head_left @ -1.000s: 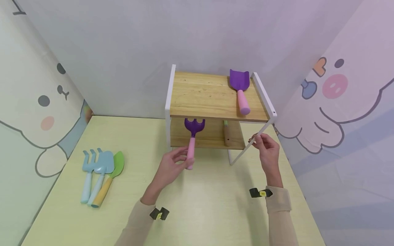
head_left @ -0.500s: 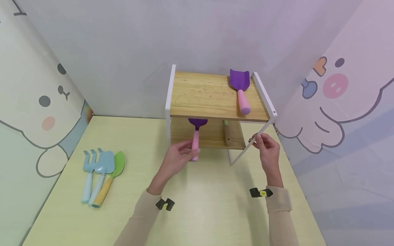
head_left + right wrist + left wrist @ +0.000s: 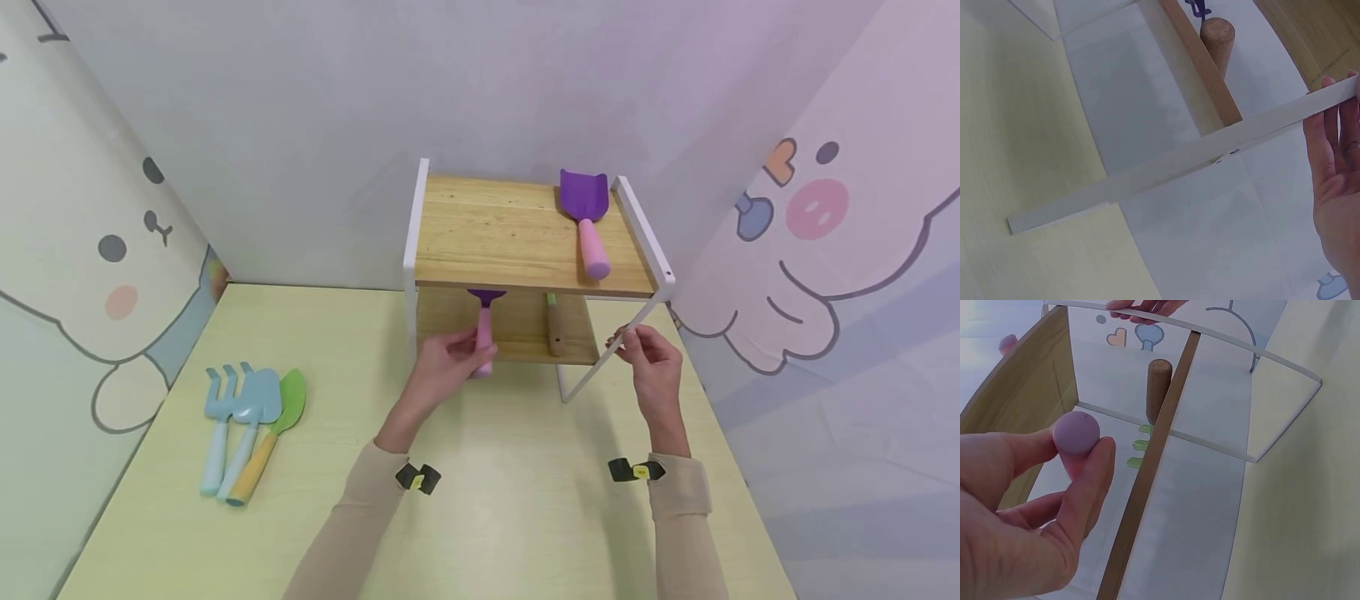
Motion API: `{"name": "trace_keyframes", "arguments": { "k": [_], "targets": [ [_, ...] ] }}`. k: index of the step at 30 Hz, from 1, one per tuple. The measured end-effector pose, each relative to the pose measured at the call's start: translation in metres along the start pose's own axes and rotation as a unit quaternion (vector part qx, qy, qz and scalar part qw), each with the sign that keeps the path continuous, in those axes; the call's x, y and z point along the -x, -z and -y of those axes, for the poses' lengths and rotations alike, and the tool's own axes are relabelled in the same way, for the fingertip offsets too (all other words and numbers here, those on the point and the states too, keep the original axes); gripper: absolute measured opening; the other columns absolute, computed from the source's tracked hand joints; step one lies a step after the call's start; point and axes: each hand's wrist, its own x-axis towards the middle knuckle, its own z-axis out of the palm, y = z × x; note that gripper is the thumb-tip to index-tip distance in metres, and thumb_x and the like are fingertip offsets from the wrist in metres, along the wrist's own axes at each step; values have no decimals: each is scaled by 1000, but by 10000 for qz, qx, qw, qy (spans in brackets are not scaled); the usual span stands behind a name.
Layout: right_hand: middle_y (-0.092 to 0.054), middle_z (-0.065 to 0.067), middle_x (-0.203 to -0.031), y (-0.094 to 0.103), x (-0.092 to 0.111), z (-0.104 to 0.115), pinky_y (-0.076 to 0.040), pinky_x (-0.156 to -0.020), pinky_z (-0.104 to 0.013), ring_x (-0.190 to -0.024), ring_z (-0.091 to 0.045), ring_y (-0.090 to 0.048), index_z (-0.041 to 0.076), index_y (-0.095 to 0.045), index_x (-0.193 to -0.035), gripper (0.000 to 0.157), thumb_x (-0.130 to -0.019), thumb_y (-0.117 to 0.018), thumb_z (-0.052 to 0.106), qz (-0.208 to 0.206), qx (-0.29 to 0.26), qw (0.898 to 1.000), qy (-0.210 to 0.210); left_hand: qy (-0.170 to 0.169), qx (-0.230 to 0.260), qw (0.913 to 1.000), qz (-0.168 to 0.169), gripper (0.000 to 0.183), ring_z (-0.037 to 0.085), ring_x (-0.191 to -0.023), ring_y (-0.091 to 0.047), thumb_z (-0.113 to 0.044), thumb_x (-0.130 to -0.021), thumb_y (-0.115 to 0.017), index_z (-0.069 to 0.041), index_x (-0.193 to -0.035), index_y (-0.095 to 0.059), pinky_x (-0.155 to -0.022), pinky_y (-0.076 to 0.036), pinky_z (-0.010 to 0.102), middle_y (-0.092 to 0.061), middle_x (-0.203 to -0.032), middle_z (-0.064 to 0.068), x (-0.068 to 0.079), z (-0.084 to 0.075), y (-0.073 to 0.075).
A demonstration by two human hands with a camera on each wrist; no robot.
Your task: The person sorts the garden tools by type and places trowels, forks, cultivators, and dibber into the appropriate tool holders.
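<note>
My left hand (image 3: 438, 367) pinches the pink handle (image 3: 484, 333) of a purple garden fork between thumb and fingers. Its head reaches in under the top board (image 3: 495, 233) of a two-tier shelf, and the prongs are hidden there in the head view. The handle's round end (image 3: 1077, 432) faces the left wrist camera. My right hand (image 3: 656, 362) grips the shelf's slanted white side leg (image 3: 1166, 159). On the lower board lies a green fork with a brown wooden handle (image 3: 555, 333). A purple shovel (image 3: 592, 250) with a pink handle rests on the top board, at its right.
On the table's left side, a light blue hand fork (image 3: 214, 450), a light blue shovel (image 3: 257, 398) and a green trowel (image 3: 291, 400) with a yellow handle lie close together. Cartoon-printed sheets (image 3: 817, 221) stand around the table, with a plain wall behind the shelf.
My left hand has moved forward and slightly right, carrying the purple fork deeper between the two boards, so its prongs have gone out of sight in the head view. The right hand stays put.
</note>
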Motion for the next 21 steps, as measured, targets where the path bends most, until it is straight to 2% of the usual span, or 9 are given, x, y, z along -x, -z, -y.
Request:
{"name": "trace_keyframes", "arguments": {
  "k": [12,21],
  "targets": [
    [-73,-4,-94,-1,0,-1,-60,-84,-27,-88,-13,-73,-8,-71,-104,15,-103,-61,4,25,0,10000,-20,373,108,9992,66,57,27,-107,-72,-27,-95,-78,5,-138,-60,-84,-61,33,-71,-123,18,-10,-4,-5],
    [-73,-4,-93,-1,0,-1,-60,-84,-28,-88,-14,-73,-7,-72,-103,14,-103,-61,2,-18,-38,10000,-25,451,94,9987,212,58,27,-106,-72,-28,-96,-76,6,-140,-58,-83,-62,32,-71,-122,17,-20,0,-8]
  ]
}}
